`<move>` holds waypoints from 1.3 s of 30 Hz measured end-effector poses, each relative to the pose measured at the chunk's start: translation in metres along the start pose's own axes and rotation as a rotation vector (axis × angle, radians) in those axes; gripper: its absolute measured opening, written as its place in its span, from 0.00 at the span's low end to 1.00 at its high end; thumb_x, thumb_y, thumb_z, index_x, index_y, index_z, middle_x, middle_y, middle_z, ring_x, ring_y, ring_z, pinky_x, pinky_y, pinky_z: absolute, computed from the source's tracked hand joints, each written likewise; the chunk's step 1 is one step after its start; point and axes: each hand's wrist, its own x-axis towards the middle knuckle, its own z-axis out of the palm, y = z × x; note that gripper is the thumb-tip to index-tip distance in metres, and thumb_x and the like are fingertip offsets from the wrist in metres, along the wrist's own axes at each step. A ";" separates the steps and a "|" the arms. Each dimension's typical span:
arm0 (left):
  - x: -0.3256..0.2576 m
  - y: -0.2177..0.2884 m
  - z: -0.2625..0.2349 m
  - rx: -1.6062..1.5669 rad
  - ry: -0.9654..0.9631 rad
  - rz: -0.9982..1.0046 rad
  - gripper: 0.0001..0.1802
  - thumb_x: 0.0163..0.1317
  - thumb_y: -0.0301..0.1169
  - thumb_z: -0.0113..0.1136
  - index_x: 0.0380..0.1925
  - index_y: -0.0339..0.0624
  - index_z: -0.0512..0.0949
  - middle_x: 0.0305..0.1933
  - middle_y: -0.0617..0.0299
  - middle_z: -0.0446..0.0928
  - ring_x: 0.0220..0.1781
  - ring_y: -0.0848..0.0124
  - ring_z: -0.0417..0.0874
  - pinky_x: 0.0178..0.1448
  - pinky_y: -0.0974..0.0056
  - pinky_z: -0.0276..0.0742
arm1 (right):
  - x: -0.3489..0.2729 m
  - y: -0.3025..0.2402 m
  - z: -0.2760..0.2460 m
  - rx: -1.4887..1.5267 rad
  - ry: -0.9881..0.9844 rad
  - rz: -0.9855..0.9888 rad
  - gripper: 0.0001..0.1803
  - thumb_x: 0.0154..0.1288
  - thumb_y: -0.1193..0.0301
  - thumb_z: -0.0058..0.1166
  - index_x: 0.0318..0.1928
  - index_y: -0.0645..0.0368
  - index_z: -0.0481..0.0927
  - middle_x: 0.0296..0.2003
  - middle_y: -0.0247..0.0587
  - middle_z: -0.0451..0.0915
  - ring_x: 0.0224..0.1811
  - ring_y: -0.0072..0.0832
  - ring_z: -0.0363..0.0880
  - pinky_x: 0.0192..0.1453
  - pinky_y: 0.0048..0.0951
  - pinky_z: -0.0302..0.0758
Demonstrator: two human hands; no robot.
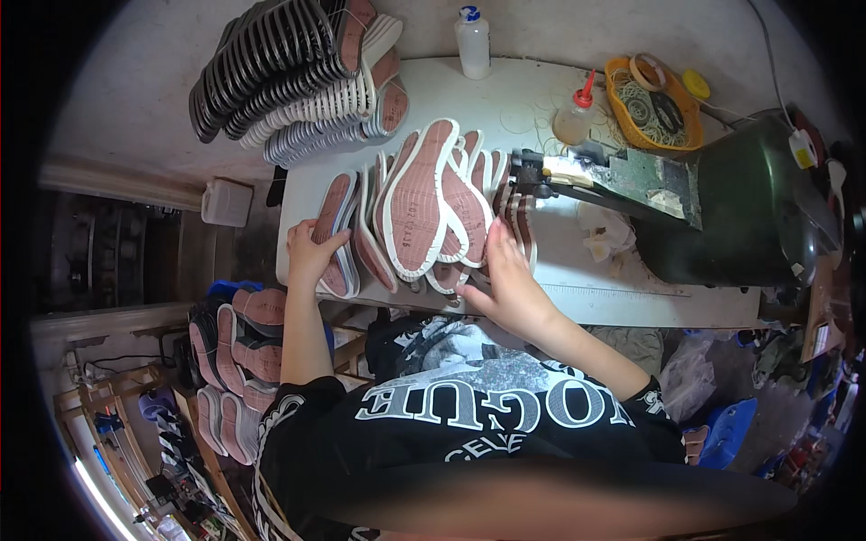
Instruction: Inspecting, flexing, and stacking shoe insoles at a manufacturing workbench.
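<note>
Soles: we see a fanned row of shoe soles (424, 203) leaning on the white table (631, 302)
Left hand (309, 252): gripping the row's left end sole
Right hand (507, 279): open, flat against the right end
Advice: we judge even pressure from both ends keeps the row from toppling

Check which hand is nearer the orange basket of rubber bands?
Right. The right hand rests on the fanned shoe soles below-left of the orange basket; the left hand is at their far left end.

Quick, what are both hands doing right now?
Left hand: fingers curled on the edge of a pinkish shoe sole at the left of the row.
Right hand: open, flat against the soles at the row's right.
</note>
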 end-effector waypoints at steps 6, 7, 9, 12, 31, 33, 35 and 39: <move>-0.026 0.029 -0.035 -0.213 0.279 0.044 0.40 0.40 0.37 0.76 0.52 0.34 0.68 0.54 0.49 0.67 0.53 0.56 0.73 0.59 0.59 0.68 | -0.034 -0.006 -0.053 0.018 -0.187 -0.111 0.38 0.61 0.59 0.58 0.64 0.70 0.60 0.63 0.61 0.64 0.68 0.45 0.61 0.70 0.43 0.56; -0.037 0.041 -0.047 -0.209 0.280 0.036 0.40 0.40 0.37 0.76 0.52 0.34 0.68 0.54 0.49 0.67 0.53 0.56 0.73 0.59 0.59 0.68 | -0.033 -0.011 -0.064 0.022 -0.195 -0.114 0.38 0.61 0.59 0.58 0.64 0.70 0.60 0.63 0.61 0.64 0.68 0.45 0.61 0.70 0.43 0.56; -0.053 0.072 -0.063 -0.448 0.314 0.171 0.45 0.41 0.36 0.76 0.58 0.35 0.63 0.53 0.54 0.66 0.54 0.62 0.73 0.59 0.61 0.68 | -0.031 -0.021 -0.083 0.418 -0.400 0.013 0.35 0.61 0.61 0.59 0.63 0.67 0.64 0.60 0.58 0.69 0.63 0.44 0.69 0.65 0.36 0.65; -0.074 0.131 -0.072 -0.763 0.137 0.388 0.51 0.40 0.35 0.77 0.64 0.36 0.57 0.54 0.57 0.65 0.56 0.65 0.71 0.60 0.63 0.68 | -0.020 -0.043 -0.079 0.540 -0.174 -0.109 0.32 0.59 0.65 0.62 0.61 0.65 0.68 0.52 0.55 0.77 0.55 0.40 0.77 0.59 0.34 0.71; -0.080 0.243 -0.011 -1.265 -0.892 0.419 0.22 0.59 0.26 0.62 0.52 0.32 0.69 0.47 0.57 0.78 0.47 0.75 0.79 0.54 0.69 0.74 | 0.014 -0.010 -0.095 1.238 -0.242 -0.045 0.15 0.58 0.70 0.64 0.43 0.66 0.80 0.33 0.35 0.82 0.35 0.21 0.78 0.40 0.23 0.75; -0.079 0.244 -0.008 -1.234 -0.837 0.429 0.21 0.59 0.26 0.63 0.51 0.32 0.69 0.47 0.57 0.79 0.47 0.75 0.80 0.54 0.68 0.75 | 0.012 -0.015 -0.110 1.127 -0.224 -0.005 0.10 0.64 0.70 0.58 0.33 0.67 0.82 0.24 0.31 0.79 0.28 0.14 0.73 0.32 0.18 0.70; -0.079 0.244 0.000 -1.184 -0.665 0.467 0.21 0.59 0.25 0.63 0.51 0.33 0.69 0.47 0.56 0.79 0.46 0.74 0.80 0.53 0.67 0.75 | 0.011 -0.019 -0.115 0.949 -0.146 0.032 0.10 0.65 0.71 0.56 0.33 0.67 0.82 0.23 0.29 0.79 0.26 0.12 0.71 0.31 0.17 0.68; -0.069 0.262 -0.002 -1.166 -0.666 0.473 0.26 0.52 0.26 0.70 0.50 0.33 0.69 0.45 0.57 0.79 0.45 0.74 0.80 0.53 0.67 0.75 | 0.013 -0.028 -0.135 0.667 -0.173 0.056 0.09 0.64 0.73 0.56 0.32 0.70 0.82 0.23 0.33 0.80 0.30 0.14 0.75 0.34 0.19 0.71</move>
